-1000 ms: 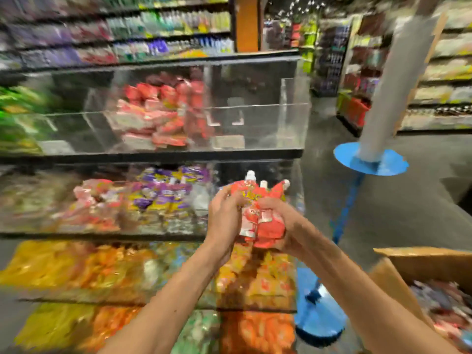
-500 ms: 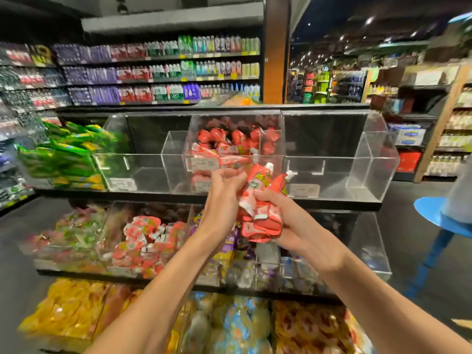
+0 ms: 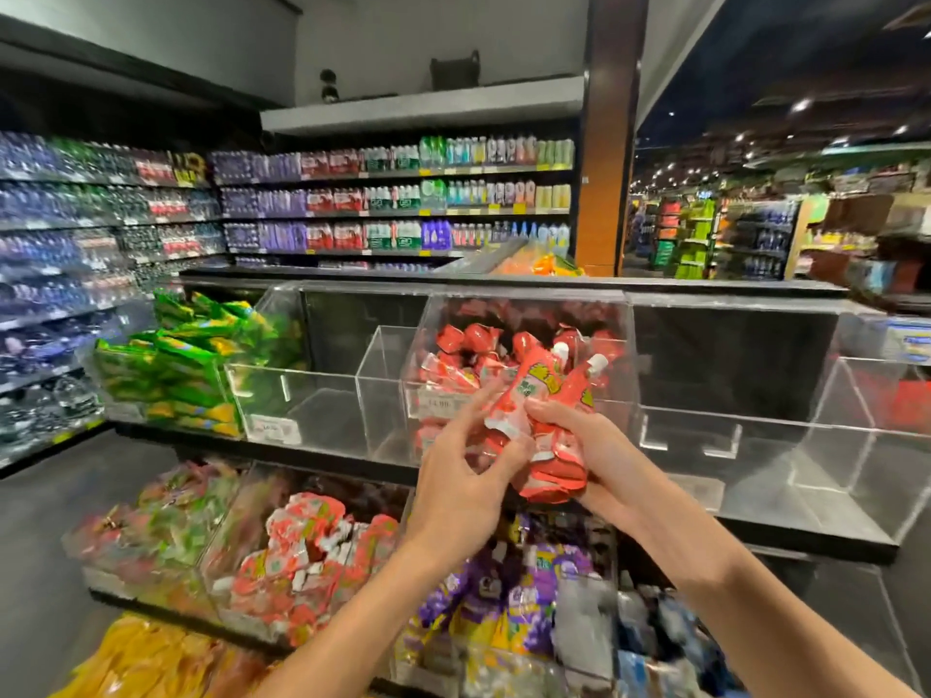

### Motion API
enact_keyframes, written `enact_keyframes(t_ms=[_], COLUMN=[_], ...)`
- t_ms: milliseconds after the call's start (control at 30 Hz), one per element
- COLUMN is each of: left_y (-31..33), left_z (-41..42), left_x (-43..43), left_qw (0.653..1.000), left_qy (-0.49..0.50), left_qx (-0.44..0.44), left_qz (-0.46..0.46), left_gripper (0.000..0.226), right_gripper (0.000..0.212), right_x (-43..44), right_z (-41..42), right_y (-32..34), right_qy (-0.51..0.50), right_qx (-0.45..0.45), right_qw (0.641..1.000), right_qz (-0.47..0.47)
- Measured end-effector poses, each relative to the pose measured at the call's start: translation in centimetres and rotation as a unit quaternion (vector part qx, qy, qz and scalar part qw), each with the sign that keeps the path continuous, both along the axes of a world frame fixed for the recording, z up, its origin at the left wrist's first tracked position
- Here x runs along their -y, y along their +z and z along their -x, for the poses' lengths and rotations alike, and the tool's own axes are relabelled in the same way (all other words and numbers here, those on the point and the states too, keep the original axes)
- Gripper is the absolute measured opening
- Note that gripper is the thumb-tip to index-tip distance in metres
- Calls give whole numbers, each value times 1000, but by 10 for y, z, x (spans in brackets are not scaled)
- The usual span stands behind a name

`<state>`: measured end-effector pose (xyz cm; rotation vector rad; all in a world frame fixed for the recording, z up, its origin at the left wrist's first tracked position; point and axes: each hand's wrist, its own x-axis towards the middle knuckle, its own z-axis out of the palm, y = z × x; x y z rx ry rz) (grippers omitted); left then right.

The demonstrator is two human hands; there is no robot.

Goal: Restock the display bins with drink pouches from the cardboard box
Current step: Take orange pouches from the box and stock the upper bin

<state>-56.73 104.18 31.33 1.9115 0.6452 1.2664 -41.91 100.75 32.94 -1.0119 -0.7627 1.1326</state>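
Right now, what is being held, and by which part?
A bunch of red drink pouches: the right hand grips their lower bodies, spouts up, and the left hand pinches the bunch's left side.

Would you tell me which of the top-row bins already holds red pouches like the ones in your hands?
The top-row bin behind the left hand and right hand. It alone holds red pouches; green packs fill the far-left one, the others look empty.
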Motion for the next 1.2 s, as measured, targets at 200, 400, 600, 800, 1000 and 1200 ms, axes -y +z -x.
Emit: enact_keyframes(t_ms=[200,400,600,800,1000,1200], left_y=[21,48,71,64,65,59], left_z=[-16,-25,-14,-13,-28,-55], left_x=[-35,-86,-149,-222,-241,-273], left_qw=[998,986,974,879,796,791], left_qy=[33,41,60,59,84,154], left_qx=[40,-20,16,-180,-251,-293], left_qz=[-30,-161,-220,-438,-544,-515], left_gripper=[48,27,38,48,53,58], right_gripper=[33,32,30,33,31,34], right_x=[-26,-52,-65,-91,-110,-116], right_z=[-17,-36,-41,-38,-36,-41], right_y=[21,31,34,40,46,53], right_qy=[12,-11,-31,-79,-44,1], right_qx=[51,84,122,69,45,79], right_qw=[998,996,990,991,993,993], right_qz=[18,14,57,82,96,91])
